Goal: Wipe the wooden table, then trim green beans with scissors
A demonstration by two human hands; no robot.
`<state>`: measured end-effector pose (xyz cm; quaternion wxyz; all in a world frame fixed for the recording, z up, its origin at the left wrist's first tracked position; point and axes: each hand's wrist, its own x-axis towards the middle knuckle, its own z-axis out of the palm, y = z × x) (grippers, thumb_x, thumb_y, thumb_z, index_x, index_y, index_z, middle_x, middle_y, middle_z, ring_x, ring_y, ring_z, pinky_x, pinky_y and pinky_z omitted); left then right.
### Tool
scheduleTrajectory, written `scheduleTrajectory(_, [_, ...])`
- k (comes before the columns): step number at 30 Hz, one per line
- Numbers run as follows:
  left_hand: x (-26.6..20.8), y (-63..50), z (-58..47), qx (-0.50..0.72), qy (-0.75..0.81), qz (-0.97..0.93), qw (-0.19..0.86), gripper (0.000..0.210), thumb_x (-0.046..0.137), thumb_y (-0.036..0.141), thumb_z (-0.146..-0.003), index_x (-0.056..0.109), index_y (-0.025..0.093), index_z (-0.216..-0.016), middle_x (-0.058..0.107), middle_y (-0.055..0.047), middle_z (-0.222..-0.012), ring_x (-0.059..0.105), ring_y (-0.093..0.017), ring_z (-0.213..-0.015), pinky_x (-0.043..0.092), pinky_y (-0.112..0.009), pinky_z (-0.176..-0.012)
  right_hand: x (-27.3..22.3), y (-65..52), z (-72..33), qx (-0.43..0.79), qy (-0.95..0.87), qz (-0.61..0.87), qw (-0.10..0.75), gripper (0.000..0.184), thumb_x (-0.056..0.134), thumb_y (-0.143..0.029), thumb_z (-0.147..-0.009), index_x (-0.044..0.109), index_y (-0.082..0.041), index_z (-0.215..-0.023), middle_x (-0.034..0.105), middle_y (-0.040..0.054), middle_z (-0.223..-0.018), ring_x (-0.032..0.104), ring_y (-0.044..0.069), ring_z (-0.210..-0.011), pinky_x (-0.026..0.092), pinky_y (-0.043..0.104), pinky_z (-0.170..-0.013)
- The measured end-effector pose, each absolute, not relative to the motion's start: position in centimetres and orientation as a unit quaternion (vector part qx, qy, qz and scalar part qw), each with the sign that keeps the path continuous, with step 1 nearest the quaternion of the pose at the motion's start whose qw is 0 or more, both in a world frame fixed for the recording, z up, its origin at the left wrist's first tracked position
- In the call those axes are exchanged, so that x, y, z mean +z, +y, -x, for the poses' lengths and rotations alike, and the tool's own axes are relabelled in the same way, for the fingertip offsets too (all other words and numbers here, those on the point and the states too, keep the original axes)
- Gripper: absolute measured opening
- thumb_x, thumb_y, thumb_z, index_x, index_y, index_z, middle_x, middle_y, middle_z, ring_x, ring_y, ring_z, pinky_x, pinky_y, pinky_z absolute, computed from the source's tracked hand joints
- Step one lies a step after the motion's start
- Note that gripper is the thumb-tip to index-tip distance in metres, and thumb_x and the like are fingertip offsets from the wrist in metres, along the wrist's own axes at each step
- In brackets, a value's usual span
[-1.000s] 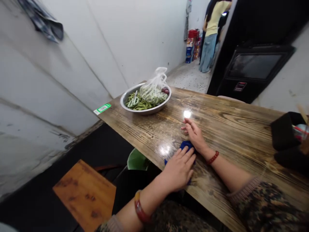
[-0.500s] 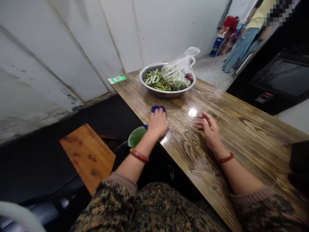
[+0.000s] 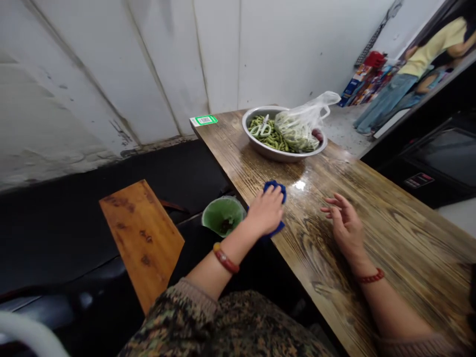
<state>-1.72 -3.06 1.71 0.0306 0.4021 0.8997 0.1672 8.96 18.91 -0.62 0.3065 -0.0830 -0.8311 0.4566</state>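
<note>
My left hand [image 3: 265, 210] presses a bunched blue cloth [image 3: 280, 191] flat against the wooden table [image 3: 320, 248], close to its near-left edge. Fingers curl over the cloth, and a corner of it hangs out below the palm. My right hand [image 3: 345, 225] holds nothing; its fingers are apart and slightly bent, at the tabletop right of the cloth. Whether it touches the wood I cannot tell. Beyond the cloth stands a metal bowl [image 3: 277, 155] of green pods [image 3: 277, 141], with scissors [image 3: 261, 130] and a clear plastic bag [image 3: 299, 121] on top.
Below the table edge at left is a green bin [image 3: 217, 210] with dark scraps inside. A wooden stool or bench top [image 3: 143, 238] stands further left. A green-and-white code card [image 3: 204, 120] lies at the table's far corner. A person in jeans [image 3: 386, 99] stands in the background.
My view has swung left, so the table and bowl sit further right. My left hand and the cloth have slid slightly nearer to me; more of the green bin shows. My right hand stays open.
</note>
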Motion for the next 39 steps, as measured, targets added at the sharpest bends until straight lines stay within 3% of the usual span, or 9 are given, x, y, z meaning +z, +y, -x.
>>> scheduleTrajectory(4, [2.6,-5.8,8.3,0.164,0.951,-0.263,0.011,0.055,0.033,0.026,-0.09,0.039,0.005,-0.14,0.03,-0.014,-0.156,0.022,-0.03,-0.144,0.019,-0.048,-0.118,-1.0,18.9,-9.3,0.437,-0.846,0.085,0.292,0.047,0.05,-0.043,-0.093,0.046,-0.023,-0.136,0.063,0.0116,-0.117,0.07,0.02,-0.083,0.058,0.036,-0.071])
scheduleTrajectory(8, [2.9,-6.4,7.4,0.147,0.969,-0.2,-0.005,0.053,0.033,0.022,-0.089,0.041,-0.001,-0.136,0.03,-0.02,-0.154,0.024,-0.034,-0.143,0.021,-0.05,-0.116,-1.3,18.9,-9.4,0.439,-0.853,0.083,0.271,0.054,0.051,-0.049,-0.091,0.045,-0.023,-0.137,0.063,0.0137,-0.116,0.071,0.022,-0.081,0.059,0.036,-0.065])
scheduleTrajectory(12, [2.1,-5.0,-0.8,0.16,0.942,-0.293,-0.028,0.05,0.033,0.028,-0.091,0.048,0.005,-0.132,0.038,-0.016,-0.15,0.03,-0.03,-0.141,0.022,-0.046,-0.117,-1.6,18.8,-9.4,0.429,-0.863,0.067,0.257,0.057,0.051,-0.052,-0.089,0.044,-0.024,-0.138,0.064,0.0138,-0.117,0.071,0.024,-0.081,0.06,0.038,-0.067])
scheduleTrajectory(17, [-0.4,-5.7,-6.6,0.205,0.876,-0.436,-0.025,0.053,0.029,0.033,-0.094,0.04,0.01,-0.141,0.035,-0.012,-0.153,0.027,-0.027,-0.143,0.025,-0.043,-0.118,-1.9,18.4,-9.2,0.426,-0.868,0.055,0.248,0.053,0.05,-0.048,-0.091,0.044,-0.022,-0.137,0.064,0.0122,-0.115,0.072,0.022,-0.083,0.059,0.037,-0.077])
scheduleTrajectory(23, [-0.6,-8.8,5.4,0.16,0.964,-0.206,-0.054,0.053,0.031,0.016,-0.089,0.043,0.009,-0.139,0.032,-0.013,-0.155,0.021,-0.027,-0.145,0.02,-0.044,-0.119,-2.7,18.9,-8.2,0.451,-0.853,0.067,0.256,0.051,0.045,-0.046,-0.093,0.043,-0.021,-0.137,0.064,0.0123,-0.117,0.072,0.021,-0.086,0.06,0.034,-0.076])
scheduleTrajectory(28, [1.5,-11.1,14.2,0.149,0.979,-0.092,-0.103,0.051,0.035,0.013,-0.085,0.048,0.0,-0.133,0.035,-0.026,-0.149,0.026,-0.035,-0.142,0.029,-0.049,-0.114,-3.8,19.3,-7.3,0.422,-0.864,0.057,0.27,0.049,0.044,-0.044,-0.093,0.044,-0.021,-0.137,0.066,0.0109,-0.114,0.071,0.021,-0.085,0.059,0.037,-0.081])
scheduleTrajectory(33, [1.0,-10.5,14.5,0.159,0.976,-0.034,-0.143,0.051,0.033,0.012,-0.086,0.046,-0.002,-0.133,0.032,-0.031,-0.148,0.027,-0.038,-0.141,0.03,-0.054,-0.112,-3.2,18.3,-7.2,0.384,-0.875,0.002,0.295,0.046,0.047,-0.038,-0.093,0.045,-0.024,-0.137,0.066,0.0102,-0.115,0.069,0.022,-0.094,0.059,0.039,-0.083])
scheduleTrajectory(36, [-1.6,-9.6,10.6,0.174,0.969,-0.077,-0.158,0.05,0.034,0.013,-0.086,0.05,-0.001,-0.132,0.032,-0.028,-0.15,0.022,-0.037,-0.143,0.028,-0.054,-0.114,-1.9,16.9,-7.4,0.387,-0.876,-0.034,0.285,0.044,0.047,-0.033,-0.094,0.045,-0.026,-0.137,0.064,0.0101,-0.118,0.069,0.021,-0.091,0.059,0.036,-0.082])
scheduleTrajectory(39, [-3.8,-9.2,6.6,0.246,0.925,-0.239,-0.166,0.051,0.036,0.008,-0.082,0.055,0.008,-0.13,0.043,-0.02,-0.147,0.027,-0.033,-0.142,0.028,-0.056,-0.114,-0.2,15.1,-7.3,0.395,-0.879,-0.067,0.259,0.041,0.047,-0.03,-0.095,0.047,-0.027,-0.136,0.064,0.01,-0.116,0.068,0.02,-0.09,0.059,0.036,-0.082])
